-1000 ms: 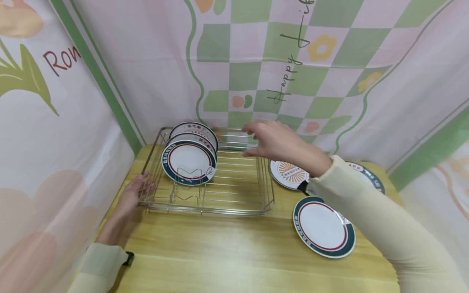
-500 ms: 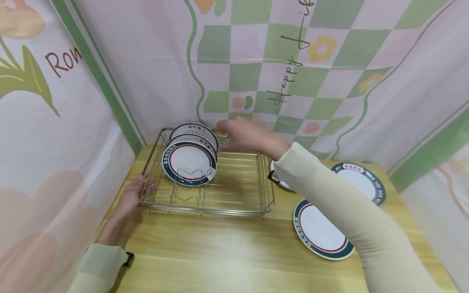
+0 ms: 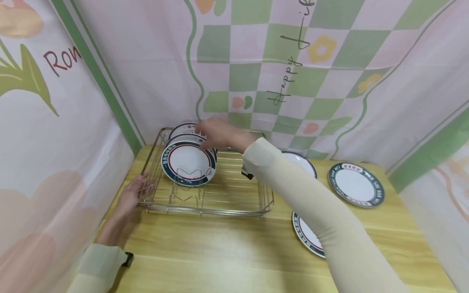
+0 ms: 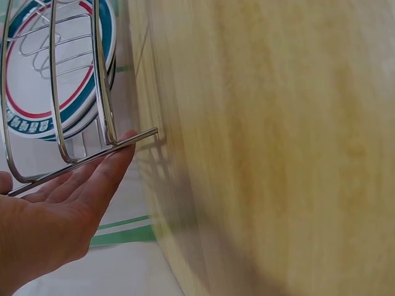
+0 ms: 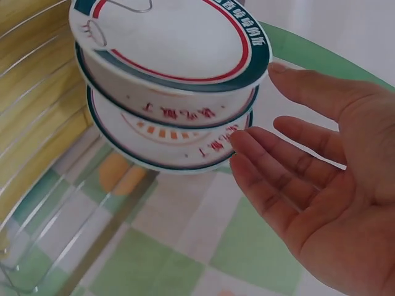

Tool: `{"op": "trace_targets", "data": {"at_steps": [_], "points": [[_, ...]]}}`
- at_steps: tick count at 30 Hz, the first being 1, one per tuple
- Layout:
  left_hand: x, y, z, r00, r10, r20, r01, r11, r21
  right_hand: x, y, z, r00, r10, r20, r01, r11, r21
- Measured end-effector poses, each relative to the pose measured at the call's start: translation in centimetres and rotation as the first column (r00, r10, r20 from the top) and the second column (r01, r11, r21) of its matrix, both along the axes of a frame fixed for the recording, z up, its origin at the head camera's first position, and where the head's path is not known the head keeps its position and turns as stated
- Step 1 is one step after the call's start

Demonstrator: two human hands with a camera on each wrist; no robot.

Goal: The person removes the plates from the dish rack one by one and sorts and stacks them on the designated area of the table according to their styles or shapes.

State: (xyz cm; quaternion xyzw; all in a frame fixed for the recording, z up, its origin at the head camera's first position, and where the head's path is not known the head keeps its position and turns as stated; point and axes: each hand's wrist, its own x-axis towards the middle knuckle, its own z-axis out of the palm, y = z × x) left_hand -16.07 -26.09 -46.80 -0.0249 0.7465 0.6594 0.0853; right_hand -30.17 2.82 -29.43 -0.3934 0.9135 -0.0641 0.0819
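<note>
At least three upright plates (image 3: 187, 158) in wire dish rack (image 3: 234, 212); three loose plates (image 3: 356, 185) on wooden table (image 3: 220, 252), left to rack. My left hand (image 3: 130, 195) grips rack side; my right hand (image 3: 221, 134), fingers spread, holds nothing beside racked rims.

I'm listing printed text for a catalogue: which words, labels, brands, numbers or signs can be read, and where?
"Happy", on the back cloth; the next word runs off the top.
"Ron", on the left cloth; its end looks cut off.
Rim lettering on the far-right plate and near plate: too small to read surely.
Chinese characters on the racked plates: too blurred to quote surely.
</note>
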Motion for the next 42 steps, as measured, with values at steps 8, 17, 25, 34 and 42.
{"op": "trace_targets", "data": {"at_steps": [8,17,25,34,42], "points": [[-0.1,0.0,0.1,1.0,0.001,0.005,-0.001,1.0,0.008,-0.7,-2.4,-1.9,0.999,-0.017,0.032,0.017,1.0,0.003],[-0.2,-0.2,0.1,1.0,-0.001,0.007,0.001,1.0,-0.005,-0.6,-4.0,-3.1,0.996,-0.033,0.084,0.033,0.999,0.006],[-0.1,0.0,0.0,1.0,0.007,0.013,-0.007,1.0,-0.007,-1.0,-4.7,-4.6,0.999,-0.037,0.04,0.036,0.999,0.031],[-0.2,-0.2,0.0,1.0,0.005,0.015,-0.005,1.0,-0.01,-0.7,-4.8,-5.8,0.997,-0.078,0.024,0.078,0.997,0.0],[-0.2,-0.2,0.0,1.0,0.003,0.02,-0.003,1.0,-0.012,-0.6,-4.8,-6.1,0.995,-0.094,0.023,0.094,0.995,-0.015]]}}
